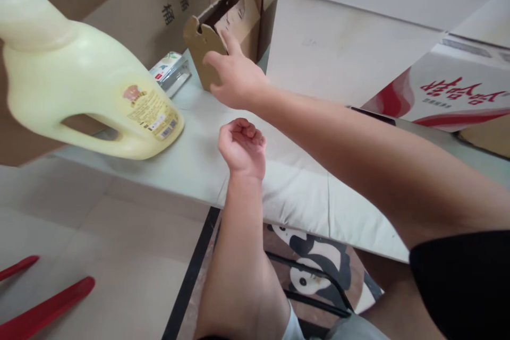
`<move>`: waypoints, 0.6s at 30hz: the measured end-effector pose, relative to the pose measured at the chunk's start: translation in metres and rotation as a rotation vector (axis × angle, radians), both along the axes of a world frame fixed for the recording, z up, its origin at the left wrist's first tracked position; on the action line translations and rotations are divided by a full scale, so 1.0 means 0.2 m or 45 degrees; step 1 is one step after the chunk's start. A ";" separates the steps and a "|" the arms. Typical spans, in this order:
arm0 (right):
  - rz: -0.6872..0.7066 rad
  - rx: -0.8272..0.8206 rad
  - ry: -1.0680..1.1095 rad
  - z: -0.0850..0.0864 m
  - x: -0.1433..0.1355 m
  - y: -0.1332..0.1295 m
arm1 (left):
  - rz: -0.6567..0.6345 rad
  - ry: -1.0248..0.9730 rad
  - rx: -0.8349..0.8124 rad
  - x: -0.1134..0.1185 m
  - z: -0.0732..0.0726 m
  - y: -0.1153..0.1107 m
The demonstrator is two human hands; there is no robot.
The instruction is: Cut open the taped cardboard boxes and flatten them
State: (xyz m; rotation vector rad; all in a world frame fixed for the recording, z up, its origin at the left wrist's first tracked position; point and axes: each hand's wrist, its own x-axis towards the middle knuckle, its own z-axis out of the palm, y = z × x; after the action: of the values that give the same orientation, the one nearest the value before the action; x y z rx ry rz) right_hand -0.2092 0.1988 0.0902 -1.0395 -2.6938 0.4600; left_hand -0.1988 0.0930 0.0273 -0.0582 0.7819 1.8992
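Note:
My right hand [238, 75] reaches across to the front of a brown cardboard carton [201, 50] with notched edges. Its fingers are spread, with the index finger over the carton's front side; whether it touches cannot be told. My left hand [243, 149] is palm up over the pale table [199, 170], its fingers curled inward with nothing visible in them. To the left of both hands a large pale yellow jug [95, 74] with a handle and a label leans at a tilt. A small clear and white package [171, 74] lies between the jug and the carton.
Behind the jug is a big cardboard box [131, 0] with printed characters. A red and white box [446, 85] is at the right. Below the table edge are a black-framed seat with a panda print [314, 265] and red strips [51, 305] at the lower left.

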 end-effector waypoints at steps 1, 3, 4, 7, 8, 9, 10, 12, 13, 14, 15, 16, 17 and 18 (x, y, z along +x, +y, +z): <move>-0.008 -0.004 -0.020 0.00 -0.04 0.02 | -0.006 0.001 -0.003 -0.01 0.00 0.00; 0.001 0.008 -0.021 -0.01 -0.08 0.06 | -0.004 0.010 -0.017 -0.01 0.00 0.00; 0.005 0.022 0.003 -0.02 -0.07 0.08 | 0.001 0.024 -0.023 -0.02 -0.01 0.00; -0.045 0.086 0.111 -0.06 0.05 0.09 | 0.099 0.120 -0.091 -0.02 -0.01 0.01; -0.081 0.099 0.154 -0.06 0.11 0.07 | 0.206 0.172 -0.141 -0.02 -0.02 0.01; -0.122 0.102 0.198 -0.07 0.18 0.04 | 0.359 0.232 -0.199 -0.02 -0.02 0.01; -0.158 0.091 0.244 -0.08 0.26 0.01 | 0.534 0.298 -0.258 -0.02 -0.02 0.00; -0.214 0.044 0.348 -0.08 0.44 -0.10 | 0.822 0.441 -0.340 -0.03 -0.03 -0.01; -0.219 0.017 0.395 -0.08 0.53 -0.17 | 0.880 0.521 -0.347 -0.03 -0.04 -0.02; -0.218 0.003 0.445 -0.08 0.64 -0.24 | 0.879 0.610 -0.335 -0.04 -0.06 -0.03; -0.204 0.003 0.495 -0.08 0.75 -0.32 | 0.831 0.712 -0.300 -0.04 -0.08 -0.03; -0.181 0.018 0.552 -0.07 0.86 -0.39 | 0.766 0.827 -0.248 -0.05 -0.10 -0.04; -0.160 0.029 0.606 -0.07 0.97 -0.47 | 0.715 0.951 -0.201 -0.05 -0.12 -0.04; -0.113 0.066 0.668 -0.07 1.09 -0.54 | 0.693 1.069 -0.165 -0.05 -0.14 -0.04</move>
State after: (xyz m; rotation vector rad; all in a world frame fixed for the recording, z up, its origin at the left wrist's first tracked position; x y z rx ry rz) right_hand 0.0088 0.0912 0.0761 -0.8716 -2.1772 0.5532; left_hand -0.2081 0.0855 -0.0009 0.5274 1.5715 2.3960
